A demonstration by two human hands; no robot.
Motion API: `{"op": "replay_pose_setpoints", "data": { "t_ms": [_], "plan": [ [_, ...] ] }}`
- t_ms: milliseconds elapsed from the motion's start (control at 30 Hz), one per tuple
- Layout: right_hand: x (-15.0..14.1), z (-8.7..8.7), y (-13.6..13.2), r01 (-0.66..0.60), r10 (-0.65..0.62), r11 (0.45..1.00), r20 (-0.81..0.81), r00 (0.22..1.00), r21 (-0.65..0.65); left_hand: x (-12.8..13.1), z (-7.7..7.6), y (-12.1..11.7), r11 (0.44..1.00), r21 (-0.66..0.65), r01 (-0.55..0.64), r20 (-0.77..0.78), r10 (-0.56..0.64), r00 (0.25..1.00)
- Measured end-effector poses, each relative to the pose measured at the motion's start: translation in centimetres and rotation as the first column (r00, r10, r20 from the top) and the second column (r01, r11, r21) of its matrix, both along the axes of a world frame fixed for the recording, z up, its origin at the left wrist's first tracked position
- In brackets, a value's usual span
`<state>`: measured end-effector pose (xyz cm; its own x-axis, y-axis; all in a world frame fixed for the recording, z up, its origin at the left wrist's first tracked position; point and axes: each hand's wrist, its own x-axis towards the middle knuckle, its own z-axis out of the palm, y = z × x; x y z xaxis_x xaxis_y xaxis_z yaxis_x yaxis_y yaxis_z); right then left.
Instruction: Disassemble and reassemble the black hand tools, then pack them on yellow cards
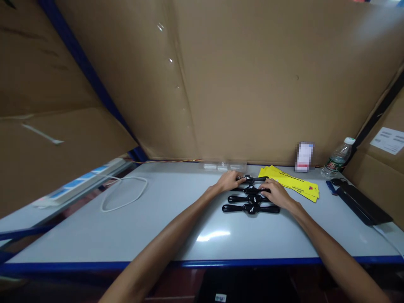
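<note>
Several black spokeshaves lie crosswise in a column on the grey tabletop, with the nearest spokeshave (251, 208) and the one behind it (252, 199) free of my hands. My left hand (229, 181) closes its fingers on the left handle of the farthest spokeshave (252, 179). Fingers bent, my right hand (275, 192) grips the right end of the second-farthest spokeshave (251, 190); its fingertips are partly hidden. Just behind my right hand, yellow printed cards (290, 182) are fanned out in a stack.
Clear plastic pieces (222, 166) lie along the cardboard back wall (240, 84). To the right are a blurred-out upright item (304, 157), a water bottle (338, 159) and a black device (362, 204). A white cable (123, 206) loops near the power strip (83, 183) at left.
</note>
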<state>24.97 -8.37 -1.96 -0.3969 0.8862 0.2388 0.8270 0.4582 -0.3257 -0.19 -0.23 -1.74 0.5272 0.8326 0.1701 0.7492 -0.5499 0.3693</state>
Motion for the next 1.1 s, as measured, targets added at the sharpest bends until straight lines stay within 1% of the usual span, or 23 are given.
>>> {"op": "replay_pose_setpoints", "data": {
  "t_ms": [167,333,467,633,733,833,900,967,1033,1100],
  "plan": [
    [-0.4,0.2,-0.2,0.005,-0.005,1.000,0.008,1.000,0.018,0.0,-0.7,-0.1,1.000,0.002,0.021,0.017,-0.021,1.000],
    [-0.3,0.5,-0.3,0.043,-0.044,0.997,0.028,0.999,0.061,0.0,-0.4,-1.2,0.998,0.058,-0.030,-0.004,0.030,1.000],
    [0.9,1.1,0.3,0.131,-0.132,0.985,0.002,0.991,0.109,-0.2,-0.2,-2.0,0.993,0.114,-0.043,-0.024,0.046,0.999],
    [2.7,1.9,0.7,0.283,-0.282,0.948,-0.028,0.959,0.146,-0.4,-0.9,-1.9,0.982,0.180,-0.054,-0.080,0.070,0.994],
    [3.2,2.1,0.6,0.332,-0.330,0.930,-0.042,0.943,0.155,-0.2,-1.0,-1.9,0.981,0.188,-0.058,-0.101,0.078,0.992],
    [3.3,2.2,0.5,0.362,-0.360,0.922,-0.040,0.932,0.138,-0.4,-0.8,-2.3,0.982,0.182,-0.051,-0.075,0.066,0.995],
    [3.1,2.1,0.4,0.363,-0.362,0.923,-0.037,0.932,0.125,-0.8,-0.7,-2.6,0.975,0.201,-0.098,-0.039,0.108,0.993],
    [3.0,1.9,0.5,0.357,-0.355,0.926,-0.036,0.934,0.121,-1.5,-0.7,-3.0,0.956,0.217,-0.198,-0.009,0.205,0.979],
    [2.8,1.7,0.5,0.342,-0.341,0.931,-0.034,0.940,0.124,-2.3,-0.8,-3.3,0.936,0.193,-0.293,0.008,0.297,0.955],
    [2.7,1.4,0.5,0.308,-0.307,0.943,-0.027,0.951,0.126,-2.9,-1.0,-3.5,0.932,0.144,-0.332,0.016,0.333,0.943]
  ]
}}
